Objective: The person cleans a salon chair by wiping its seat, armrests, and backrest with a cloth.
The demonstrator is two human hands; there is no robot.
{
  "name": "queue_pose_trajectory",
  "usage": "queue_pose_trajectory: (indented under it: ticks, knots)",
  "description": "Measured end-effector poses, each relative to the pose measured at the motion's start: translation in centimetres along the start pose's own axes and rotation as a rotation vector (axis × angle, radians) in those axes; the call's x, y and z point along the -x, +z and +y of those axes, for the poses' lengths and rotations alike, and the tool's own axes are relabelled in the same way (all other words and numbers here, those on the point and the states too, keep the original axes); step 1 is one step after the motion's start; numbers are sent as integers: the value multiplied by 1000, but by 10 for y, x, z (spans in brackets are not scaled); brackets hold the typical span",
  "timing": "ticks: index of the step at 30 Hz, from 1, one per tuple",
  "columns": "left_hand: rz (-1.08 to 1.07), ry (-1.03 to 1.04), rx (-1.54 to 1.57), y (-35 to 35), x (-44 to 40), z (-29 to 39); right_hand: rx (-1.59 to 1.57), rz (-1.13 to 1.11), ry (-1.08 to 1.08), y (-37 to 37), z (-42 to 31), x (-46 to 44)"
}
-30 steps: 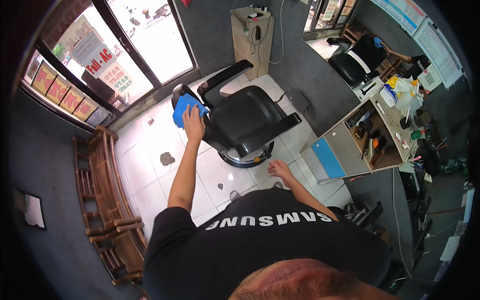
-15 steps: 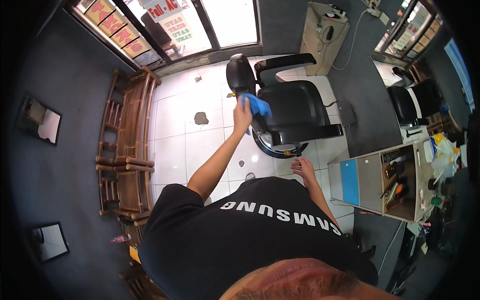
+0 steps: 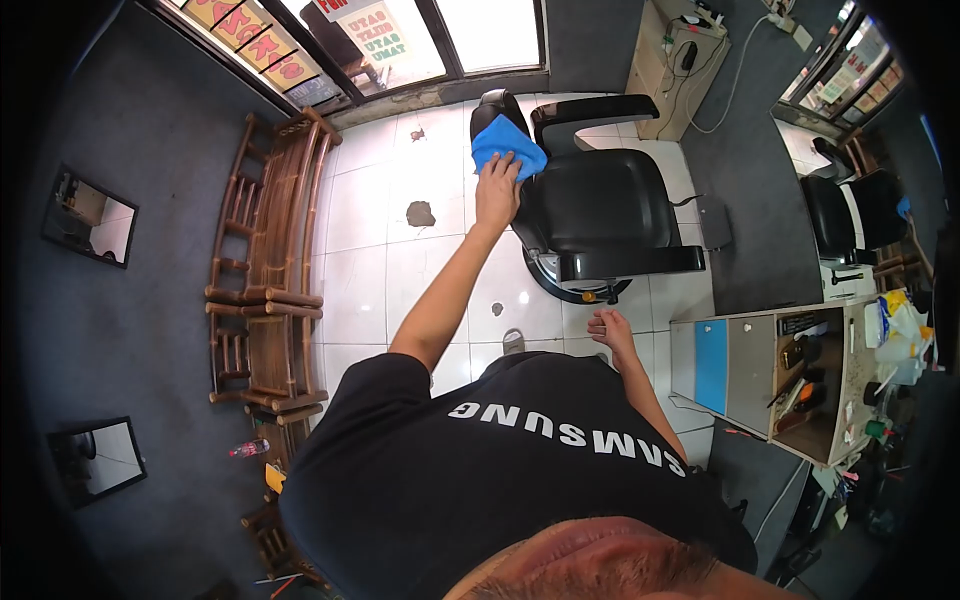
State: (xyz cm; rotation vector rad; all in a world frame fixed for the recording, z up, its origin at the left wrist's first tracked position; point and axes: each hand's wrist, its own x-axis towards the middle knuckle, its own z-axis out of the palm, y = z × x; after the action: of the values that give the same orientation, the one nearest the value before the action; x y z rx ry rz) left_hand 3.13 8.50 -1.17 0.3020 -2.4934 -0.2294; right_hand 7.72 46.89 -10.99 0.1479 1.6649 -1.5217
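your left hand point(image 3: 497, 197), slightly spread, holds a blue cloth point(image 3: 508, 140) that hides part of the black chair point(image 3: 606, 200); your right hand point(image 3: 612, 329) hangs half-open, seemingly empty, detail indistinct.

The blue cloth point(image 3: 508, 142) is thin and soft, with some creases. It lies partly spread over the backrest point(image 3: 483, 108) of the black barber chair point(image 3: 605, 200), and one of its corners points to the window side. The chair stands upright on the white tiled floor point(image 3: 352, 285), facing to the right of the view. Its padded seat is smooth and a little shiny, between two black armrests, above a round metallic base point(image 3: 548, 272).
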Motion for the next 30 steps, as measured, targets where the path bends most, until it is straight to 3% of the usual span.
queue_pose_trajectory:
  ticks: [6, 8, 14, 18, 30]
  knots:
    - [32, -122, 85, -12, -5, -3, 22, 38, -39, -7, 2, 6]
    - [41, -39, 60, -18, 6, 4, 13, 52, -53, -11, 4, 10]
    - [63, -96, 143, -13, 21, 8, -49, 109, -28, -20, 5, 15]
    - [133, -88, 73, -1, 10, 7, -45, 111, -24, -28, 20, -3]
    - [-76, -23, -253, -13, -17, 13, 51, 14, -17, -4, -10, -7]
